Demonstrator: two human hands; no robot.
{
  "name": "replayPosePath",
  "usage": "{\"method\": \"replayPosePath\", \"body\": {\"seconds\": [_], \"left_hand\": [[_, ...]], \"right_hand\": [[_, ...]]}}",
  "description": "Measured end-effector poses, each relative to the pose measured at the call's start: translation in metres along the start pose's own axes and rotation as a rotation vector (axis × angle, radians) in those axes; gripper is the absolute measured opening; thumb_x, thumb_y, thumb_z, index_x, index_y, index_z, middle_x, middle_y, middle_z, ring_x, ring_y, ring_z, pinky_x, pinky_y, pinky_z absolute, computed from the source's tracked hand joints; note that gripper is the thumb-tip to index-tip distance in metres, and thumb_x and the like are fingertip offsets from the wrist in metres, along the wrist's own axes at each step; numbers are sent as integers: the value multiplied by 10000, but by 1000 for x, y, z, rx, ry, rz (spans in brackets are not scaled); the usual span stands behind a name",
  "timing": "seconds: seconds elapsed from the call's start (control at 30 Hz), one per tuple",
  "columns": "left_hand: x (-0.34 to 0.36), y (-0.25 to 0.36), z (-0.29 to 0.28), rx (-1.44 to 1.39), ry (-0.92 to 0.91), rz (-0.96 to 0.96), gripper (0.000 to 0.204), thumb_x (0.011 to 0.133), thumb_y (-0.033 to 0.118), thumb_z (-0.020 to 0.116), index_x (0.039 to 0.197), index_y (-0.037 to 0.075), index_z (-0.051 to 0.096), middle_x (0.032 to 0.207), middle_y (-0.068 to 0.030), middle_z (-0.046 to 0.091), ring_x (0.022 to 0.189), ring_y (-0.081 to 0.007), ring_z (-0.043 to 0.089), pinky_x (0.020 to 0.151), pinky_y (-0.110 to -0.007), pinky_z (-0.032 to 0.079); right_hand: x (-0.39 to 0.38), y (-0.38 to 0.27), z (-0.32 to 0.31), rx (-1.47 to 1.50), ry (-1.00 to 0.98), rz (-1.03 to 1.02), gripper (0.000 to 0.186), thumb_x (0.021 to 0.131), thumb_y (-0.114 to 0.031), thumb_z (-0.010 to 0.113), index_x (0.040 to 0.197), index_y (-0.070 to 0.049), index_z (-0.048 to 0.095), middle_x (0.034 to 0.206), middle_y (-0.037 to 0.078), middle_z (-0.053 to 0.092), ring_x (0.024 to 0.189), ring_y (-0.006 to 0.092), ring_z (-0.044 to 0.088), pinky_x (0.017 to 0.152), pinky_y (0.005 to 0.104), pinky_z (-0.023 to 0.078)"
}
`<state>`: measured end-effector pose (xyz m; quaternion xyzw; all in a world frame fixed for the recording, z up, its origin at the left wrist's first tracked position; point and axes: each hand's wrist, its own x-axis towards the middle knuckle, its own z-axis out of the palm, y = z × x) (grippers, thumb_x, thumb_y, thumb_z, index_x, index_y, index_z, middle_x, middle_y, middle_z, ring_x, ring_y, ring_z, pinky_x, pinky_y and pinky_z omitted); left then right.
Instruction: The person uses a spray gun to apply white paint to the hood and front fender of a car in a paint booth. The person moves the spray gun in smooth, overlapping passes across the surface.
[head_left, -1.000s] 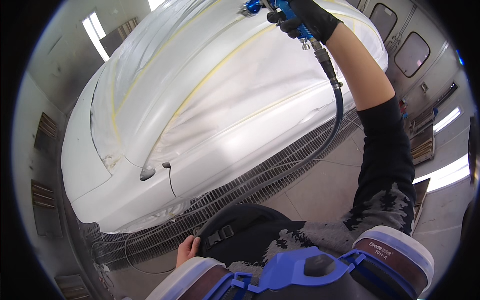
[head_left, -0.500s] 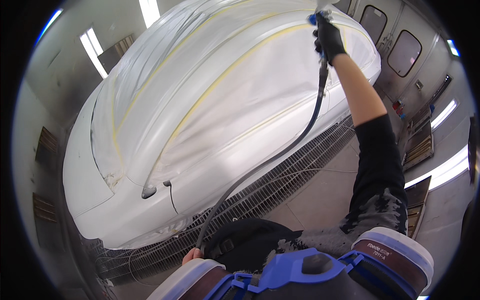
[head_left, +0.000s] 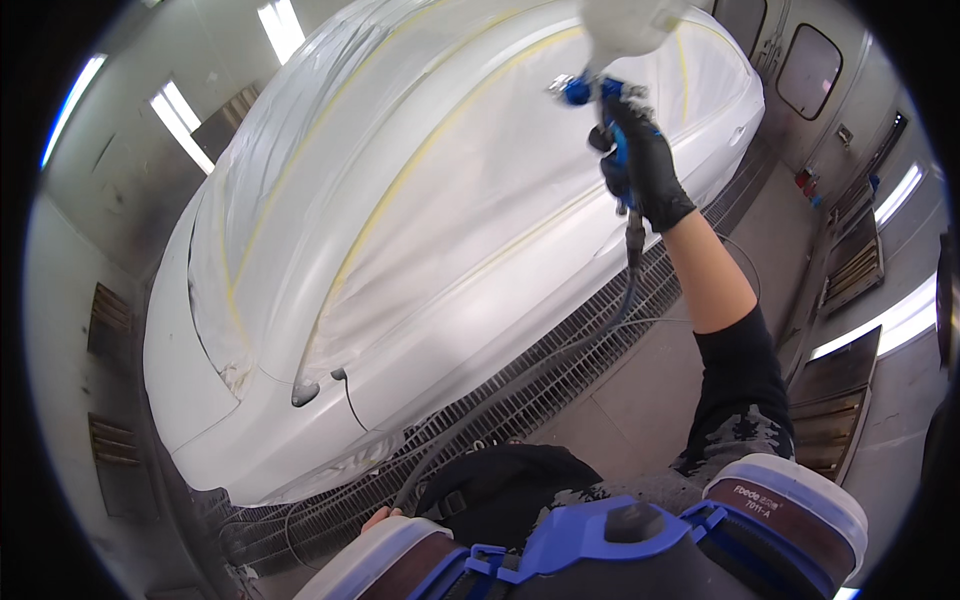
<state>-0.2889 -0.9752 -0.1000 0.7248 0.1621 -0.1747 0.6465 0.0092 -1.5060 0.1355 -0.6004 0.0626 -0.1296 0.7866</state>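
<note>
My right hand [head_left: 645, 165], in a black glove, is closed round the grip of a blue spray gun [head_left: 620, 150] with a whitish cup [head_left: 625, 28] on top. Its nozzle points left, over the side of a white car body [head_left: 390, 375] whose windows are covered with masking film [head_left: 470, 190] edged in yellow tape [head_left: 385, 205]. A dark air hose [head_left: 520, 380] runs from the gun's base down to my left hand [head_left: 378, 517]. Only some bare fingers of that hand show, closed at the hose beside my waist; the respirator hides the rest.
A floor grating [head_left: 560, 385] runs along the car's near side. Thin hoses lie across the grey floor [head_left: 610, 420]. Booth walls with lit lamps [head_left: 890, 330], louvred panels [head_left: 840, 430] and a windowed door [head_left: 810, 70] surround the car. My respirator [head_left: 600, 540] fills the lower edge.
My right hand has drawn the spray gun back toward me and slightly left, and its cup now shows larger. The hose hangs lower, over the grating. My left hand stays near my waist.
</note>
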Motion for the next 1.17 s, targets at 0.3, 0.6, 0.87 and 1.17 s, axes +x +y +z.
{"method": "replayPosePath", "body": {"seconds": [0.3,0.6,0.87,1.17], "left_hand": [[-55,7,-29,400,224,-52,383,1045,279,617,778,39,484,638,11,400,625,-90,357,548,-314,322],[-113,26,-46,664,248,-121,410,977,268,707,750,16,477,610,-30,373,614,-119,346,532,-336,331],[-152,-16,-34,672,239,-278,428,946,328,736,772,1,522,587,-154,441,557,-222,362,526,-388,366],[-105,-160,-104,489,177,-87,505,894,367,799,735,-19,514,626,-252,428,603,-280,302,532,-447,357]], "right_hand": [[-39,84,52,194,-45,77,305,1039,-487,549,1020,-183,529,759,0,538,396,66,319,372,237,235],[-135,221,137,-448,-703,-631,435,758,114,628,1149,-76,625,899,82,671,870,311,680,792,415,546],[-221,262,145,119,-719,639,195,1032,-232,635,1121,-59,648,748,-13,579,598,65,512,535,240,420],[-272,243,100,226,-471,564,342,970,-360,684,1179,-112,576,813,-13,556,554,85,470,485,238,364]]}}
